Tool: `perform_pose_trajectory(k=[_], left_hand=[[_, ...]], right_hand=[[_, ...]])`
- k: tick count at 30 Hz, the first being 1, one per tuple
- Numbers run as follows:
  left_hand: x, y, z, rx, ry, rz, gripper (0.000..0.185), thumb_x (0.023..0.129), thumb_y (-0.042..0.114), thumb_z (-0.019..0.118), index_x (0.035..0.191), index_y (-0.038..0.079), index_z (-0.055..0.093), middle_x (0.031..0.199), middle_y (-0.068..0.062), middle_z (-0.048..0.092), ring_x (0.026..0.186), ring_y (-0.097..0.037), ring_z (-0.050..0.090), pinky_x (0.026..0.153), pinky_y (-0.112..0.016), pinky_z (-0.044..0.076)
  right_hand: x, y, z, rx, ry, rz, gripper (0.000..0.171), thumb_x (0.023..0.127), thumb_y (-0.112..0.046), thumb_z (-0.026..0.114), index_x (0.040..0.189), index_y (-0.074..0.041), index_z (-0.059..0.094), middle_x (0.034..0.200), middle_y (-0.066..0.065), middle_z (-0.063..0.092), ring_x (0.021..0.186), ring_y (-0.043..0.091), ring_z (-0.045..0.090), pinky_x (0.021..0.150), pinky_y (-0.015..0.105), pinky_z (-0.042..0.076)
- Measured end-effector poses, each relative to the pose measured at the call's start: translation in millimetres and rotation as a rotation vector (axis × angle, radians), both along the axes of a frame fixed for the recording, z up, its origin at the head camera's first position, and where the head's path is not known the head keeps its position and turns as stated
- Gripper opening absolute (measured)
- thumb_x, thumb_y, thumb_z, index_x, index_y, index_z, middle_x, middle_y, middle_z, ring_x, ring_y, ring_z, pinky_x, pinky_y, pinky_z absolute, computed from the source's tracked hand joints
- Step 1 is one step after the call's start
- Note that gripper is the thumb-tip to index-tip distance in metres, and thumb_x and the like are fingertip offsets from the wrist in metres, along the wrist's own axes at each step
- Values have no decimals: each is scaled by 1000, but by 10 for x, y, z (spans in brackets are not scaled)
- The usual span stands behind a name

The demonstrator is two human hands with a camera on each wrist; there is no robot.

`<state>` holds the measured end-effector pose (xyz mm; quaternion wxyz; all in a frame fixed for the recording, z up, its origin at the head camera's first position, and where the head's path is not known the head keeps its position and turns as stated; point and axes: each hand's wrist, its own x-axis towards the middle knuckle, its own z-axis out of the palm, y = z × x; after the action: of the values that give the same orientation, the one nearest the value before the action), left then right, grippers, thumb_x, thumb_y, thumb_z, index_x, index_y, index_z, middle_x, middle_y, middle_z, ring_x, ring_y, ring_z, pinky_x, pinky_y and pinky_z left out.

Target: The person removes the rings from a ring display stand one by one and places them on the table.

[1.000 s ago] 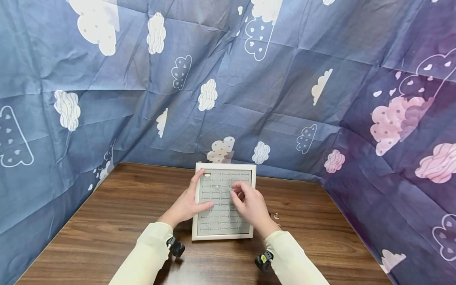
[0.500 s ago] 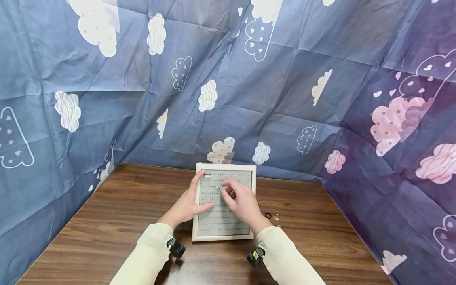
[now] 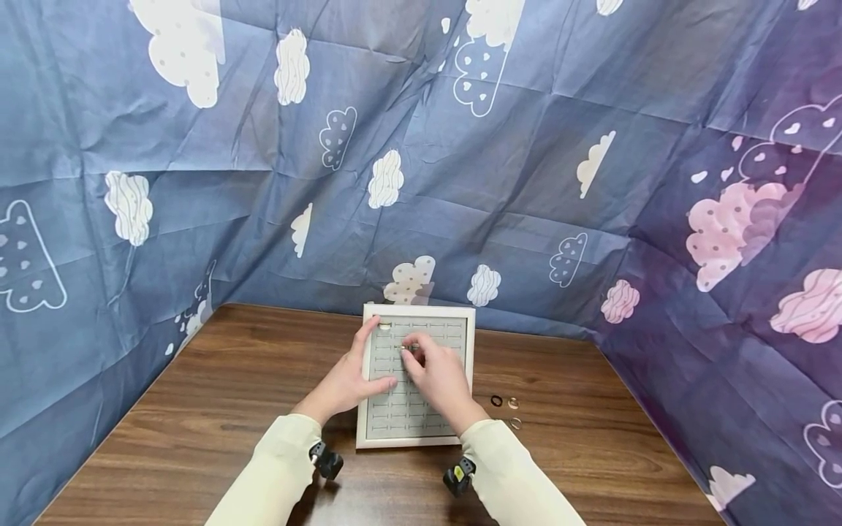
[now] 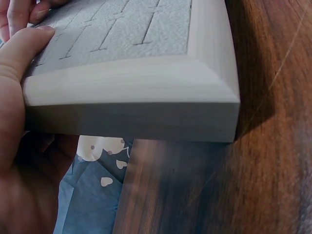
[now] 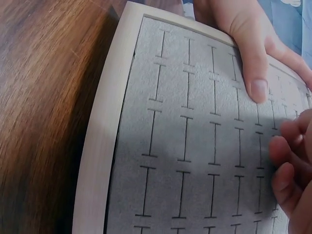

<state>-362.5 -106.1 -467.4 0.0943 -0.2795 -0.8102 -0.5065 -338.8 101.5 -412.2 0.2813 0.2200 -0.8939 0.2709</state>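
Observation:
My left hand [image 3: 345, 376] holds the left side of a ring display tray [image 3: 361, 416], which has a white frame and a grey slotted pad. Its thumb lies over the pad, and the left wrist view shows other fingers under the frame [image 4: 131, 80]. Over the upper middle of the pad, thumb and forefinger of my right hand [image 3: 437, 372] pinch at a small shiny ring [image 3: 399, 347], partly covered by the fingertips. Another ring [image 3: 384, 326] sits in a slot near the top left corner. In the right wrist view, the ring is hidden behind curled fingers [image 5: 282, 178].
Right of the tray, a black ring [image 3: 496, 400], a clear-looking ring [image 3: 513, 402] and a thin ring [image 3: 516, 423] lie on the brown wooden table [image 3: 579, 438]. A blue cloud-patterned cloth [image 3: 421, 219] hangs behind and along both sides.
My right hand has moved left across the pad to the ring in the upper middle. Its wrist has uncovered the rings on the table. The left hand keeps its hold on the tray.

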Motion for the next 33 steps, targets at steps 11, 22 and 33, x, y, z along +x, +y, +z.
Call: perform_pose_trajectory(k=[11,22,33], left_hand=[[1,-6,13,-13,2,9,112,94,21,86,171,31,5,144,-17,68,108,-26,78,96,-42,60],[6,14,1,-15,-3,10,112,95,18,85,171,31,4,143,-17,69,109,-27,78,97,-42,61],[12,5,13,-2,7,-11,113,94,17,86,171,30,4,142,-16,70,109,-27,78,97,-41,61]], right_hand=[[-62,21,-43,60,32,28,5,104,-21,72,106,-18,68,77,-5,68,67,9,56,65,32,48],[-38,87,-39,46,77,123,7,105,-15,71,108,-16,65,83,-5,69,70,5,56,68,29,51],[37,197,38,-38,1,145,6,101,-13,72,106,-14,68,90,-1,74,71,2,60,68,24,53]])
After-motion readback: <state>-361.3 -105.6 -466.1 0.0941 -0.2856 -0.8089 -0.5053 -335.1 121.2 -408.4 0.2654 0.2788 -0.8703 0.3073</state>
